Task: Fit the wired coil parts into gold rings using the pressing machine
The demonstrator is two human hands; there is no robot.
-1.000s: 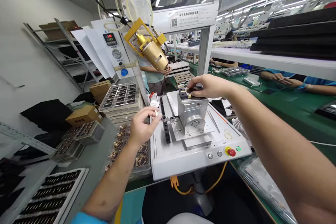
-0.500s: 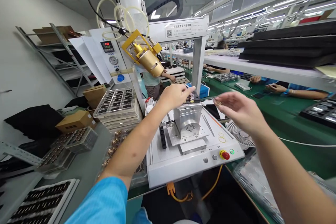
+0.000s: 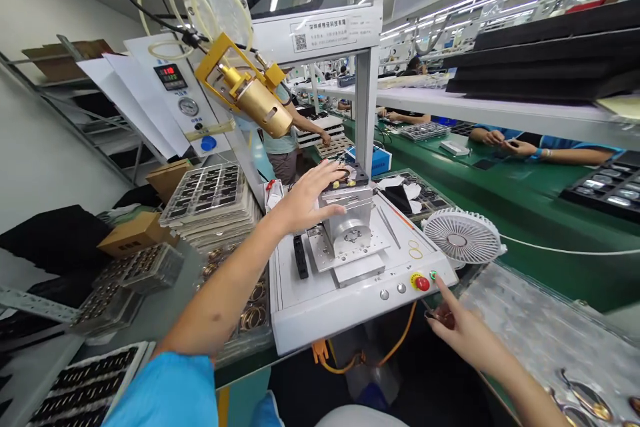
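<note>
My left hand (image 3: 313, 197) lies over the left side of the metal fixture block (image 3: 350, 213), fingers stretched and thumb apart. Its fingertips reach the black holder (image 3: 354, 175) on top, which has small yellow parts. With the index finger extended, my right hand (image 3: 463, 327) touches the green button (image 3: 434, 275) on the machine's front panel. Its thumb and other fingers are curled around something small and dark that I cannot make out. Beside that button sits the red emergency stop button (image 3: 423, 283). Above the left forearm hangs the gold dispensing head (image 3: 263, 107), tilted.
Tweezers (image 3: 389, 225) and thin rings (image 3: 415, 250) lie on the white machine base (image 3: 310, 310). A white fan (image 3: 457, 237) stands at right. Stacked clear trays (image 3: 200, 197) rise at left, near a tray of rings (image 3: 255, 313). Co-workers' hands (image 3: 515, 145) are across the green bench.
My right hand has come down from beside the fixture to the green button. My left hand has shifted from a pinch on the fixture's top to lying spread over its side. The view has turned slightly.
</note>
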